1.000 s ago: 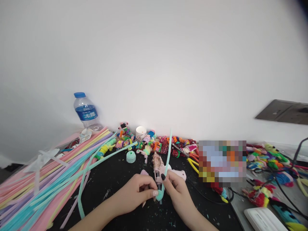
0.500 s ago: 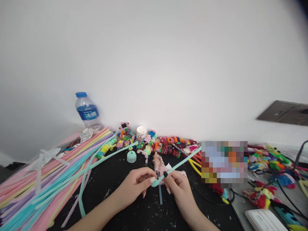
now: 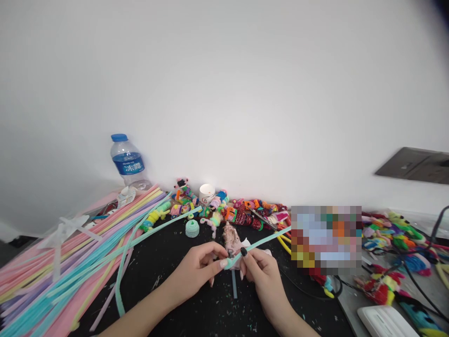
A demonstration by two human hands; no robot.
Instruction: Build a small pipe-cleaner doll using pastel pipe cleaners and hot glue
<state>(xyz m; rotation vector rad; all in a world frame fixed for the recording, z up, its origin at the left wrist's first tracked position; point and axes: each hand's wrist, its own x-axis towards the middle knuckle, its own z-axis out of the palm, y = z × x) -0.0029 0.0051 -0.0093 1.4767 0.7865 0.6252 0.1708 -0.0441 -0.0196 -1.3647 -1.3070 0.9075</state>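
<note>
My left hand (image 3: 198,274) and my right hand (image 3: 261,274) meet over the black table (image 3: 168,271), both pinching a mint-green pipe cleaner (image 3: 261,242). Its near end is coiled between my fingertips; the free length slants up and to the right toward the yellow stems. A thin grey stick (image 3: 234,289) pokes down below my fingers. Just behind my hands lies a pink glue gun (image 3: 231,241).
A sheaf of pastel pipe cleaners (image 3: 70,271) fans over the left. A water bottle (image 3: 126,161), a white cup (image 3: 206,193), a mint coil (image 3: 191,228) and several coloured pipe-cleaner figures (image 3: 224,210) line the wall. Cables (image 3: 417,285) and a white device (image 3: 386,320) lie right.
The free length of the mint pipe cleaner swung from upright down to the right. My hands stayed together and shifted slightly away from me.
</note>
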